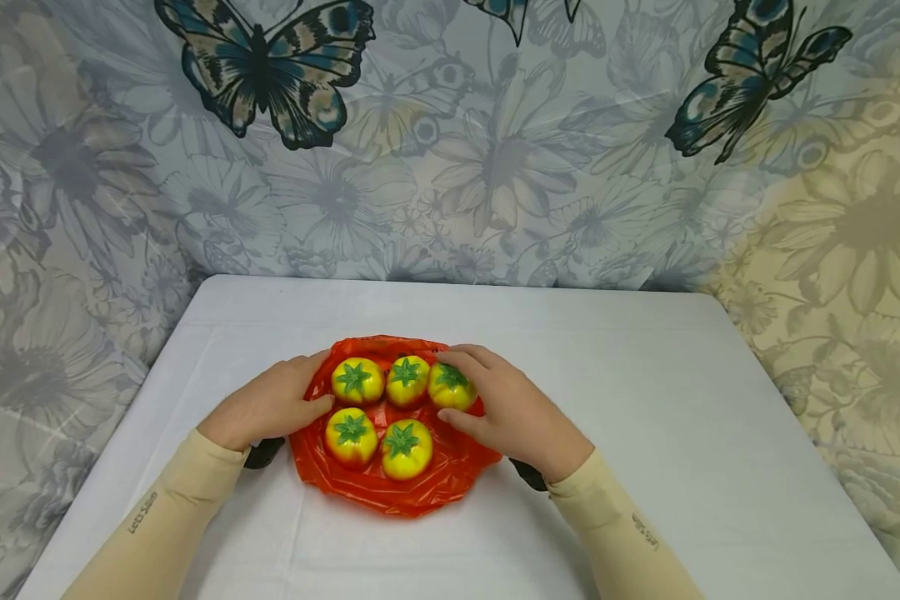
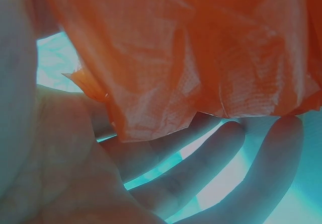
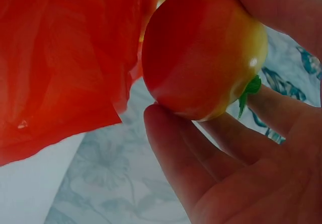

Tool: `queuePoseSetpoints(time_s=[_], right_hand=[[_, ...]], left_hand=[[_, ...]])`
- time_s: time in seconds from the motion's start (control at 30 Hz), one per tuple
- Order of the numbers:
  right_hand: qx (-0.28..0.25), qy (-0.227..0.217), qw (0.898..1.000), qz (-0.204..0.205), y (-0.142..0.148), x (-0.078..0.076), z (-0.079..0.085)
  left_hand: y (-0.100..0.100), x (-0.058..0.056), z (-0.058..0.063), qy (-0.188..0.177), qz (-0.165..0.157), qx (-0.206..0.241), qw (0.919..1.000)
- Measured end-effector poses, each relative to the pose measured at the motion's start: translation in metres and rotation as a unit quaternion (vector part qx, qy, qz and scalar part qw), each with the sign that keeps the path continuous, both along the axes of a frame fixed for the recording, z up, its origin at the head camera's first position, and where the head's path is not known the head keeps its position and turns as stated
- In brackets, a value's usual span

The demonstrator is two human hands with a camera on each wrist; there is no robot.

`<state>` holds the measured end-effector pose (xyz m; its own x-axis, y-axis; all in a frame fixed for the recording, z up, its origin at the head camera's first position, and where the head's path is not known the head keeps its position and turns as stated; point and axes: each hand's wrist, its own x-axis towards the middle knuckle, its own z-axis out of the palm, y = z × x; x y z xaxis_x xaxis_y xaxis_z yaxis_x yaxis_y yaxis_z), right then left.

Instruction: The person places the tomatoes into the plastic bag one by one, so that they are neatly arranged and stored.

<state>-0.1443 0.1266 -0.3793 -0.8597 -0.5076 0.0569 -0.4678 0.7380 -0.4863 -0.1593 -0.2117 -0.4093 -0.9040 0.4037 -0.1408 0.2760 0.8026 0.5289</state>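
A red plastic bag [image 1: 420, 497] lies spread on the table, its rim crumpled. Several toy tomatoes, yellow and red with green leafy tops, sit on it, among them a front-left tomato [image 1: 351, 437] and a front-middle tomato [image 1: 407, 450]. My left hand [image 1: 273, 400] holds the bag's left edge, thumb over the rim; in the left wrist view the bag's film [image 2: 151, 58] hangs in front of part of the fingers [image 2: 181, 183]. At the right side, my right hand [image 1: 506, 404] grips the back-right tomato [image 3: 201, 53] between thumb and fingertips, beside the bag's red film [image 3: 65, 58].
The white-covered table [image 1: 645, 400] extends around the bag on both sides. Behind it and at the sides hangs a floral backdrop [image 1: 495, 192] with printed butterflies [image 1: 258, 71]. Dark wrist cameras [image 1: 264, 452] sit under both wrists.
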Motion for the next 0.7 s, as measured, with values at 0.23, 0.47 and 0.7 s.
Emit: queuePoseSetpoints(time_s=[0.23, 0.47, 0.7], right_hand=[[0.008, -0.015, 1.0, 0.0, -0.0031, 0.0001, -0.0021], [0.016, -0.024, 1.0, 0.002, -0.0053, 0.0009, -0.0044], [0.026, -0.022, 0.999, 0.009, -0.0064, 0.0004, -0.008]], left_hand=[[0.0005, 0.0002, -0.0001, 0.0, 0.003, -0.001, 1.0], [-0.0001, -0.0003, -0.0008, 0.0, 0.001, 0.003, 1.0], [-0.0003, -0.0013, -0.0012, -0.001, 0.001, -0.002, 1.0]])
